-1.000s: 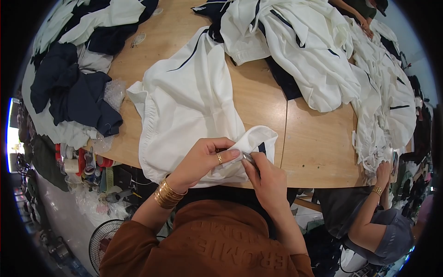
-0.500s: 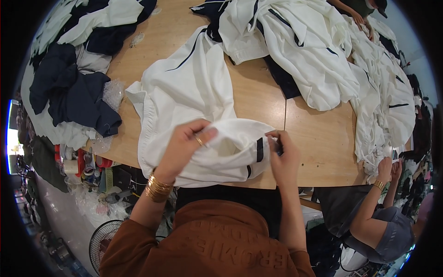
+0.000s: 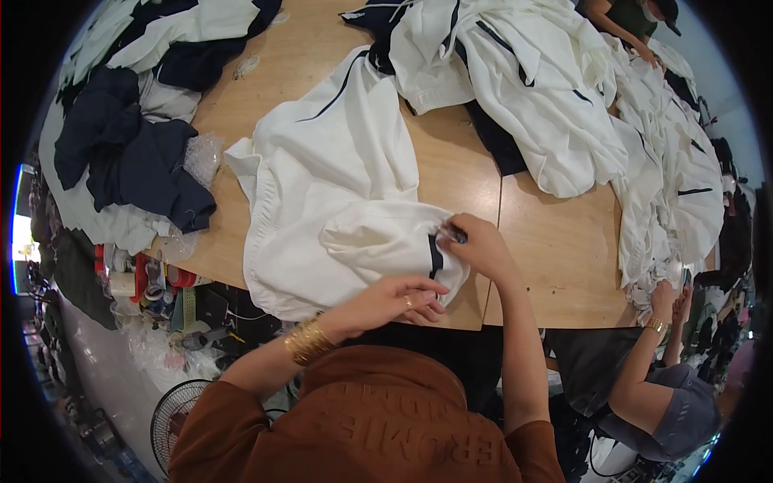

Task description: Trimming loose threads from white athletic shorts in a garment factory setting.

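White pants (image 3: 338,177) with a gathered elastic waistband and navy trim lie spread on the table in front of me. My right hand (image 3: 477,245) is closed at the hem of the near leg, around a small dark metallic tool (image 3: 453,233) that looks like thread snips, mostly covered by the fingers. Nearer to me, my left hand (image 3: 403,299) lies over the leg's lower edge. Its fingers are loosely bent and apart, their tips by the end of the navy strip (image 3: 436,256). A ring and several gold bangles are on that arm.
White garments (image 3: 539,105) with navy trim are heaped at the far right. Navy and white clothes (image 3: 145,169) pile up on the left beside bubble wrap (image 3: 203,157). Past the table's right edge a co-worker's hands (image 3: 664,302) handle white cloth; another person (image 3: 628,28) stands far right.
My left hand has let go of the raised leg fabric and moved right and toward me. The leg now lies flatter. My right hand has shifted slightly left and away from me.
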